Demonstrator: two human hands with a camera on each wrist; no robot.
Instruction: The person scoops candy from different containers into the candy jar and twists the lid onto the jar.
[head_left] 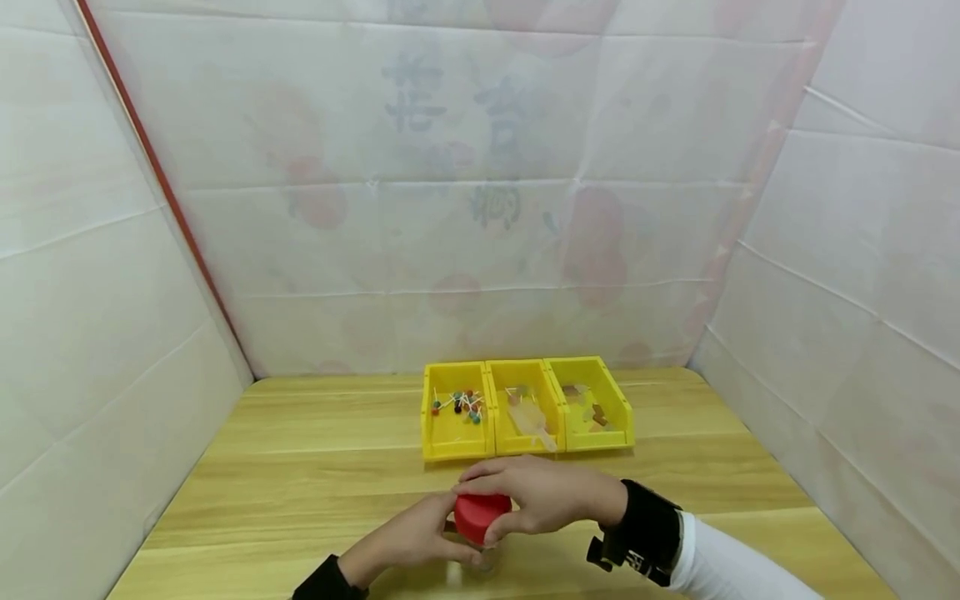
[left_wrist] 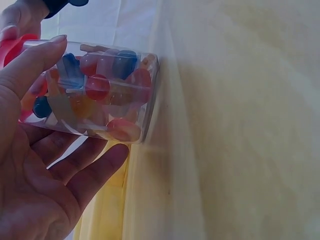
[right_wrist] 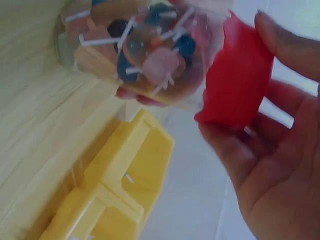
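Note:
A clear jar [left_wrist: 97, 87] filled with lollipops and colourful sweets stands at the table's near side, capped by a red lid [head_left: 477, 517]. The left hand [head_left: 416, 533] grips the jar's side, thumb on one face and fingers on the opposite one. From above, the right hand [head_left: 551, 496] holds the red lid between thumb and fingers. In the right wrist view the lid [right_wrist: 240, 72] has an uneven lower edge and sits over the jar's mouth. Most of the jar is hidden by the hands in the head view.
Behind the hands, three joined yellow bins [head_left: 457, 450] stand on the wooden table [head_left: 322, 442]. Lollipops [head_left: 465, 404] lie in the left bin, a translucent scoop [head_left: 531, 421] in the middle one, and brown pieces [head_left: 598, 415] in the right one. White sheets [head_left: 480, 250] enclose the table.

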